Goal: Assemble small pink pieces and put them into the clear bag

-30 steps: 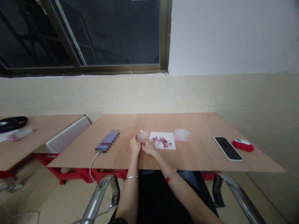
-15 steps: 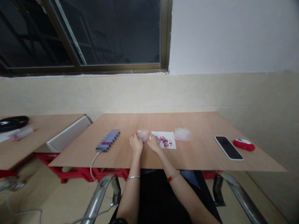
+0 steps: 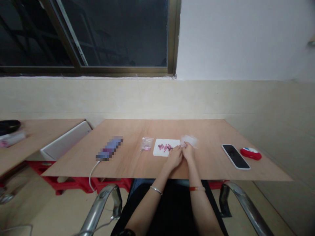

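Observation:
A white sheet [image 3: 159, 151] lies on the wooden table [image 3: 209, 131], with several small pink and dark pieces [image 3: 163, 147] on it. Left of the sheet lies a small clear bag [image 3: 147, 144] holding pink pieces; neither hand touches it. A stack of empty clear bags [image 3: 190, 140] lies at the sheet's right. My left hand [image 3: 174, 158] and my right hand [image 3: 188, 152] meet at the near edge of that stack, fingers curled. Whether they pinch a bag is too small to tell.
A blurred-out phone [image 3: 109, 148] with a white cable [image 3: 92, 170] lies at the left. A black phone [image 3: 235, 156] and a red-and-white object [image 3: 250, 153] lie at the right. A second table [image 3: 36, 131] stands at the far left. Chrome chair arms [image 3: 103, 203] flank my lap.
Both hands let go of the small filled bag, which now lies left of the sheet, and moved right to the stack of empty bags. The camera view shifted slightly.

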`<action>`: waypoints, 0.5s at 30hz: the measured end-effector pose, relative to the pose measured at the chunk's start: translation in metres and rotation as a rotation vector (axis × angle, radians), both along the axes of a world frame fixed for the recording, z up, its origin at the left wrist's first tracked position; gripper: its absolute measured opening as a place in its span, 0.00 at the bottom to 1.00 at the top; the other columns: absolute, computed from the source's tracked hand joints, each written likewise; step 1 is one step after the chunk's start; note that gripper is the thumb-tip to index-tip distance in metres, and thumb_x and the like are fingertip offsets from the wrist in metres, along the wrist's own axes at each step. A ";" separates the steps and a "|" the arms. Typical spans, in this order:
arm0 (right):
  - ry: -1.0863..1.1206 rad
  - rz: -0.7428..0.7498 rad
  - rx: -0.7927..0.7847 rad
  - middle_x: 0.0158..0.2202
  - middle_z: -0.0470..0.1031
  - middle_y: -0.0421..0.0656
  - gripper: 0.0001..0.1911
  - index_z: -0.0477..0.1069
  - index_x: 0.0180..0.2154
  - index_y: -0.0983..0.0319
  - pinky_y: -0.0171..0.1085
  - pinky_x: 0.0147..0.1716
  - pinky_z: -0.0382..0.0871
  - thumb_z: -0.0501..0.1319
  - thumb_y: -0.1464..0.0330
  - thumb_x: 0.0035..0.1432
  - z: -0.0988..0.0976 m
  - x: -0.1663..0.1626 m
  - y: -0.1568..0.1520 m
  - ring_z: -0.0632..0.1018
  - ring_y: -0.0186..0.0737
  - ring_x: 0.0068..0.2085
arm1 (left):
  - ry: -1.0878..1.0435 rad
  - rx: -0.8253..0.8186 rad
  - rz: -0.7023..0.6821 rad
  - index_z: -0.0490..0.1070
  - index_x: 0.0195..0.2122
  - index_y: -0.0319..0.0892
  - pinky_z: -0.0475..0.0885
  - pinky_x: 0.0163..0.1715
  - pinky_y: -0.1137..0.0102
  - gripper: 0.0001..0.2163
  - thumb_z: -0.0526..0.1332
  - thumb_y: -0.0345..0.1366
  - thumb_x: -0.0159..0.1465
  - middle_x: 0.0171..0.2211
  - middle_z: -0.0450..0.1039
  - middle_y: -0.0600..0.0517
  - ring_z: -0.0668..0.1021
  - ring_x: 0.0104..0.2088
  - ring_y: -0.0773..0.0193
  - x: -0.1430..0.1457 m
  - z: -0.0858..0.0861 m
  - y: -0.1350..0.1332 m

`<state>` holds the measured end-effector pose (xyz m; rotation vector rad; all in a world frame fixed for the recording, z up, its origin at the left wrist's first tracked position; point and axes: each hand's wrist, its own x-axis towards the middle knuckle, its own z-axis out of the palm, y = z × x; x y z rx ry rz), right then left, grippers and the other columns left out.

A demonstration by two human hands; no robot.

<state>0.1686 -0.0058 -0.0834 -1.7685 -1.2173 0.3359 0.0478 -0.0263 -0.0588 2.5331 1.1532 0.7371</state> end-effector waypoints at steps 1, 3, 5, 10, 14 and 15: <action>0.012 -0.004 -0.011 0.42 0.76 0.51 0.20 0.72 0.44 0.65 0.39 0.44 0.67 0.55 0.74 0.46 -0.004 0.007 -0.002 0.76 0.46 0.43 | 0.003 -0.009 -0.019 0.66 0.50 0.40 0.61 0.55 0.60 0.16 0.48 0.31 0.64 0.54 0.65 0.43 0.66 0.56 0.59 0.002 0.000 -0.003; 0.054 -0.016 0.009 0.39 0.77 0.51 0.19 0.74 0.41 0.65 0.39 0.42 0.68 0.56 0.73 0.45 -0.010 0.019 -0.004 0.77 0.46 0.40 | -0.013 -0.013 -0.036 0.67 0.49 0.40 0.60 0.55 0.60 0.15 0.48 0.31 0.64 0.54 0.65 0.43 0.66 0.56 0.59 0.002 0.001 -0.005; 0.101 -0.026 0.054 0.38 0.77 0.52 0.17 0.75 0.38 0.66 0.40 0.40 0.69 0.55 0.72 0.46 -0.012 0.028 -0.005 0.77 0.46 0.38 | -0.045 -0.013 -0.018 0.68 0.48 0.40 0.60 0.55 0.60 0.15 0.48 0.30 0.63 0.54 0.65 0.43 0.66 0.56 0.59 -0.002 0.002 -0.006; 0.189 -0.003 0.149 0.37 0.78 0.52 0.16 0.75 0.35 0.66 0.43 0.40 0.70 0.53 0.68 0.48 0.001 0.033 -0.002 0.78 0.46 0.38 | -0.207 -0.010 0.073 0.62 0.54 0.38 0.60 0.56 0.60 0.19 0.52 0.30 0.61 0.55 0.64 0.42 0.66 0.55 0.59 -0.014 0.011 0.000; 0.337 0.205 0.220 0.33 0.78 0.49 0.12 0.76 0.31 0.64 0.43 0.39 0.70 0.56 0.67 0.46 0.031 0.024 -0.005 0.78 0.44 0.35 | -0.342 0.012 0.124 0.59 0.57 0.40 0.62 0.55 0.59 0.25 0.59 0.33 0.58 0.54 0.65 0.43 0.68 0.54 0.58 -0.022 0.033 0.001; 0.348 0.267 0.218 0.32 0.78 0.47 0.11 0.76 0.30 0.64 0.42 0.38 0.70 0.57 0.67 0.45 0.040 0.021 -0.007 0.77 0.43 0.34 | -0.363 0.013 0.131 0.59 0.57 0.41 0.62 0.55 0.58 0.26 0.61 0.33 0.57 0.53 0.66 0.44 0.68 0.54 0.57 -0.025 0.040 0.001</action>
